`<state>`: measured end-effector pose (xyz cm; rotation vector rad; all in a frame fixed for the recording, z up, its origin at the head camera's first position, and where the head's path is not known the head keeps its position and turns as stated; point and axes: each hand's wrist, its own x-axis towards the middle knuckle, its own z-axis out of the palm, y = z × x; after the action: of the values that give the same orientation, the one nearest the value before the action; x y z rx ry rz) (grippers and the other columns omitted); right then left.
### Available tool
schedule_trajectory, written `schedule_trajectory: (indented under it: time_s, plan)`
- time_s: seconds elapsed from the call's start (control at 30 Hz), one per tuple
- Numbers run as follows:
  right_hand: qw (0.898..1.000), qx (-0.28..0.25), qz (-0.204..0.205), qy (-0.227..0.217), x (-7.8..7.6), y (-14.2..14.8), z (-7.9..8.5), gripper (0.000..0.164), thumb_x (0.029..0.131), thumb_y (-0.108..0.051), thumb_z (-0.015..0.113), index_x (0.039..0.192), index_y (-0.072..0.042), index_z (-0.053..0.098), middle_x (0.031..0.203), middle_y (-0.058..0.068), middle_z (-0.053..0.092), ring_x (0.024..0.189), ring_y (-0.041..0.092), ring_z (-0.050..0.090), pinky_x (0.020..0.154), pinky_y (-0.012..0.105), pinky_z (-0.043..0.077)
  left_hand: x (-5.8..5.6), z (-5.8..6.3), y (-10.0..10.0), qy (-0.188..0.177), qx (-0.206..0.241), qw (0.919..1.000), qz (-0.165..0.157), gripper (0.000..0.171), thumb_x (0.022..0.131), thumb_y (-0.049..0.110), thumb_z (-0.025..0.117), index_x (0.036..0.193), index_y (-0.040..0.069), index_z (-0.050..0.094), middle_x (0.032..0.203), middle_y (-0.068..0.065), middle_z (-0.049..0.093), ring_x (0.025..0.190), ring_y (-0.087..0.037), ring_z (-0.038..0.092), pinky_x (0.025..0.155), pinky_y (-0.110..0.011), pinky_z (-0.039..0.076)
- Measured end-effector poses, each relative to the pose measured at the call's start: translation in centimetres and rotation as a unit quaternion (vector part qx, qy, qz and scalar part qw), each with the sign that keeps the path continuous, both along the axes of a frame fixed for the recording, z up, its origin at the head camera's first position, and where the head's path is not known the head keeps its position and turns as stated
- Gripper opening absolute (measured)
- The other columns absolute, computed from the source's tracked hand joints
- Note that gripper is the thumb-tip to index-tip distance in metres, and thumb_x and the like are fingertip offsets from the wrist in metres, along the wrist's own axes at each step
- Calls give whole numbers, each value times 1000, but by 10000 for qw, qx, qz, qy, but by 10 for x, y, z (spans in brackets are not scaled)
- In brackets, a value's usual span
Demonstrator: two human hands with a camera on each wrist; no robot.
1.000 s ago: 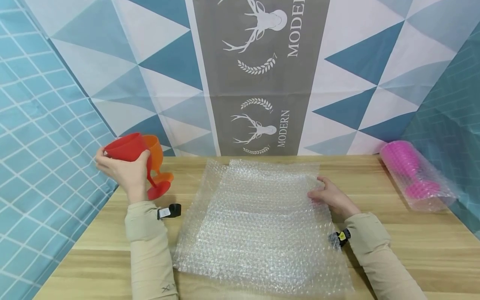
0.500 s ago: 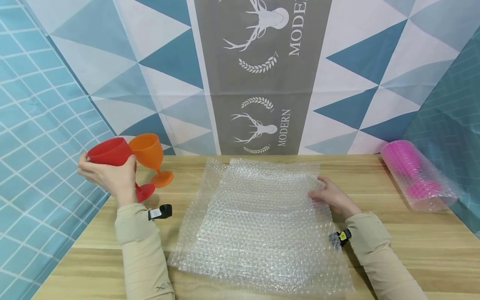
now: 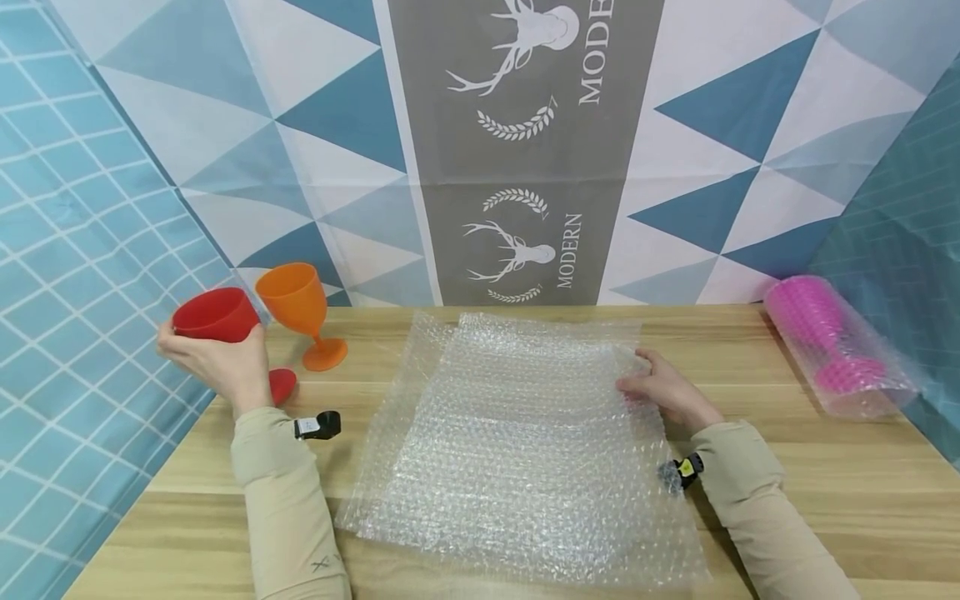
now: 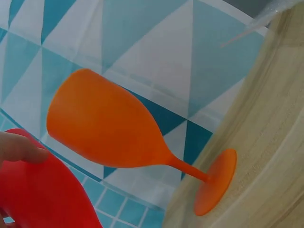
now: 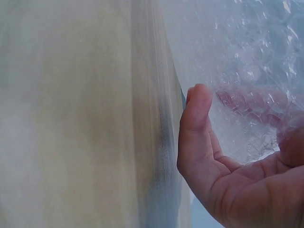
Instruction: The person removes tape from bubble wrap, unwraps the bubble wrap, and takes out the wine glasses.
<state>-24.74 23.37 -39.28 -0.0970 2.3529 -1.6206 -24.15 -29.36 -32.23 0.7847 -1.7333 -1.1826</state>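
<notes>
At the left of the head view, my left hand (image 3: 221, 360) grips the bowl of a red goblet (image 3: 213, 315), mouth up. Its round foot shows behind my wrist; whether it touches the table, I cannot tell. Just beyond stands an orange goblet (image 3: 296, 302), upright and apart from the red one; the left wrist view shows the orange goblet (image 4: 104, 123) in full. Bubble wrap (image 3: 510, 467) lies spread in the middle in overlapping layers. My right hand (image 3: 667, 390) holds its right edge, and in the right wrist view some fingers (image 5: 254, 102) show through the plastic.
A pink goblet rolled in bubble wrap (image 3: 840, 350) lies on its side at the far right of the wooden table (image 3: 810, 492). Patterned cloth walls (image 3: 525, 158) close off the back and both sides.
My left hand has moved left with the red goblet, away from the orange one, and the goblet has come upright and lower. My right hand keeps its place on the bubble wrap.
</notes>
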Motion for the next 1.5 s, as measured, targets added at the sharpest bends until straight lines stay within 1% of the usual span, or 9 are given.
schedule_trajectory:
  time_s: [0.17, 0.33, 0.43, 0.6, 0.87, 1.1, 1.37, 1.5]
  plan:
    - [10000, 40, 3, -11, 0, 0, 1, 80, 88, -8, 55, 140, 9, -3, 111, 28, 54, 74, 5, 59, 70, 23, 52, -2, -9, -4, -38, 37, 10000, -47, 81, 77, 28, 69, 137, 28, 14, 143, 11, 22, 132, -3, 19, 102, -24, 34]
    - [10000, 63, -7, -20, 0, 1, 0, 80, 88, -9, 55, 141, 8, -3, 113, 30, 52, 74, 6, 59, 70, 23, 51, -7, -18, -6, -29, -137, 9999, -56, 83, 76, 29, 70, 138, 27, 15, 142, 11, 24, 131, -3, 21, 102, -24, 35]
    - [10000, 64, -1, -11, 0, 1, 1, 80, 88, -9, 55, 141, 9, -3, 114, 30, 52, 74, 6, 60, 70, 23, 52, -10, -22, -7, -36, -193, 9998, -48, 83, 76, 28, 70, 139, 27, 14, 143, 11, 23, 131, -3, 21, 103, -24, 34]
    - [10000, 46, -1, -19, 0, 1, 1, 80, 88, -9, 55, 141, 8, -3, 113, 30, 53, 74, 6, 60, 69, 24, 52, -13, -22, -9, -90, -198, 9997, -133, 84, 77, 30, 69, 140, 28, 13, 144, 11, 22, 132, -4, 20, 104, -26, 33]
    - [10000, 61, -22, -57, 0, 0, 1, 81, 88, -9, 56, 141, 8, -3, 111, 27, 55, 74, 6, 59, 70, 23, 51, -12, -22, -11, -228, -212, 9993, -223, 84, 78, 31, 68, 141, 30, 13, 144, 12, 22, 132, -6, 20, 103, -29, 34]
    - [9999, -26, -57, -92, 0, 0, 0, 80, 88, -7, 55, 141, 8, -4, 110, 27, 54, 74, 6, 60, 70, 23, 52, -13, -23, -12, -329, -223, 9987, -320, 87, 79, 32, 67, 143, 32, 8, 146, 13, 19, 134, -6, 17, 104, -30, 34]
    - [10000, -44, -30, -67, 1, 1, 1, 81, 88, -8, 55, 140, 9, -5, 108, 25, 55, 74, 6, 59, 70, 23, 51, -15, -25, -13, -410, -282, 9982, -344, 88, 80, 33, 65, 144, 31, 4, 147, 12, 16, 134, -6, 15, 104, -30, 33]
    - [10000, -86, 1, -48, 1, 1, 1, 81, 88, -8, 55, 140, 8, -5, 107, 25, 56, 75, 5, 60, 70, 23, 52, -15, -25, -13, -456, -288, 9980, -329, 90, 80, 34, 64, 144, 32, 1, 147, 10, 17, 134, -7, 15, 104, -31, 33]
